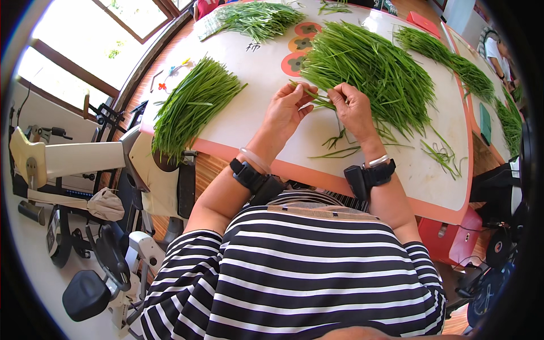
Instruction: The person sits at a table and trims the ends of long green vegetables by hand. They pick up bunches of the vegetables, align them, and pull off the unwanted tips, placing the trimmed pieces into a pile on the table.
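Observation:
A few green chive stalks (321, 101) stretch between my two hands, above the pale table (263, 127). My left hand (291, 104) pinches them at one side with thumb and fingertips. My right hand (351, 109) grips the other side, just in front of a large heap of chives (369, 70). Part of that heap's near edge is hidden behind my right hand. To the left, a neater bundle of chives (193, 106) overhangs the table's edge. Loose stalks (338, 152) lie below my right hand.
More chives (259, 19) are piled at the back, and another row (450, 59) lies at the right. Scraps (442, 157) sit near the right corner. Exercise equipment (85, 157) stands left, a red box (452, 238) under the right corner. A person (497, 57) is at the far right.

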Demonstrator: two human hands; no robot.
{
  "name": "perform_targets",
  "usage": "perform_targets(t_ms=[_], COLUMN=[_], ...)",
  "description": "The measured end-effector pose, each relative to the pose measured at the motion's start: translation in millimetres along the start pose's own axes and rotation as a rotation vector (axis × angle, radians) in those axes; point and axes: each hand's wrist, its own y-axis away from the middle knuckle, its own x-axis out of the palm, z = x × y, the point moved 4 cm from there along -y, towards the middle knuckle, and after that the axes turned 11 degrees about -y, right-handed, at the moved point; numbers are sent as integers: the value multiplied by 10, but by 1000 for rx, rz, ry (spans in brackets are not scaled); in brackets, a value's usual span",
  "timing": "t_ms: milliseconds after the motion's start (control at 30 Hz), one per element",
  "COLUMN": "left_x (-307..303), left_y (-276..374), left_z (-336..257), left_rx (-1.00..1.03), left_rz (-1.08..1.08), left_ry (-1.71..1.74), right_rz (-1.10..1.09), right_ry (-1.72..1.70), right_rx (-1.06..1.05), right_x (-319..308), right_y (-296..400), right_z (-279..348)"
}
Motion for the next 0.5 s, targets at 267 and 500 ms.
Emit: perform_targets(t_ms=[267, 500], left_x=[-384, 206], left_y=[-22, 62], left_z=[-718, -223], left_rx=[177, -49], left_rz=[-84, -14], left_ry=[322, -52], right_rz=[-92, 31], right_ry=[-216, -326], right_rx=[79, 97], right_x=[-152, 50], right_y=[-52, 9], right_z=[-6, 13])
